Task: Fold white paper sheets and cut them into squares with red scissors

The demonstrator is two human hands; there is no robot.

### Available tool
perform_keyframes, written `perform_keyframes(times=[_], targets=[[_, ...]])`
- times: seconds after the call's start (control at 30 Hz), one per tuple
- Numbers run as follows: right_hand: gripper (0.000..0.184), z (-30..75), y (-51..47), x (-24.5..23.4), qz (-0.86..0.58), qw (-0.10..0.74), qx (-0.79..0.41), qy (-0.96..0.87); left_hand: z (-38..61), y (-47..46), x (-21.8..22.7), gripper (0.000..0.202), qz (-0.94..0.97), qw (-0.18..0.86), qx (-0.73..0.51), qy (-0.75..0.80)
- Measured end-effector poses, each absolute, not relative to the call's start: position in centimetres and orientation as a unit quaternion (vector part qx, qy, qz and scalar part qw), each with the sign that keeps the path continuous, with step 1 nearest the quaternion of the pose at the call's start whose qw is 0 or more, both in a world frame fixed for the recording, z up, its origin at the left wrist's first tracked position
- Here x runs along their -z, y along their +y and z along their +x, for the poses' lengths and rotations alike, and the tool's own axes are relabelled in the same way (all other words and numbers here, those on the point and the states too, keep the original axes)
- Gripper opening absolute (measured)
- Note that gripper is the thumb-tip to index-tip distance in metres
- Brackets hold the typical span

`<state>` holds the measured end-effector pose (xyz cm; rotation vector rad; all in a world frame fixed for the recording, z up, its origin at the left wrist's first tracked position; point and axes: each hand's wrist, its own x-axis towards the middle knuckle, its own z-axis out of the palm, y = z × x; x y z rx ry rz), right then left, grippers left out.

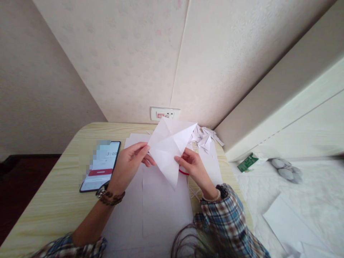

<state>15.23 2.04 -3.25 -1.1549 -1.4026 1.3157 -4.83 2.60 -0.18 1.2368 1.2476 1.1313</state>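
Note:
A creased white sheet of paper (166, 147), partly opened out with pointed corners, is held up above the table between both hands. My left hand (133, 159) pinches its left edge between thumb and fingers. On the lower right side, my right hand (189, 163) grips the sheet, thumb in front and fingers behind it. Below lie flat white paper sheets (163, 211). A bit of a red curved object (184, 172) shows beside my right hand; most of it is hidden. Several folded white paper pieces (205, 139) are heaped at the back right.
A phone (100, 166) lies on the wooden table (51, 186) at the left. A wall socket (165, 113) sits behind the table's back edge. To the right, a green and white carton (249, 162), grey rounded objects (287, 170) and loose paper (294, 222) rest on a white quilted surface.

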Motion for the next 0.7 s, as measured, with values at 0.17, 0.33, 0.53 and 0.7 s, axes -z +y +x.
perform_keyframes(times=[0.17,0.33,0.53,0.7], targets=[[0.02,15.25,1.99,3.15,-0.467,0.439,-0.518,-0.566,-4.9,2.59,0.28,0.019,0.516,0.501,-0.465,0.516],[0.02,15.28,1.97,3.09,-0.469,0.44,-0.518,-0.565,-4.92,2.68,0.34,0.019,0.52,0.504,-0.456,0.517],[0.02,15.26,1.96,3.11,-0.468,0.442,-0.524,-0.558,-4.86,2.7,0.19,0.022,0.538,0.5,-0.446,0.511],[0.02,15.25,1.99,3.07,-0.465,0.445,-0.525,-0.557,-4.9,2.67,0.12,0.025,0.551,0.493,-0.44,0.509]])
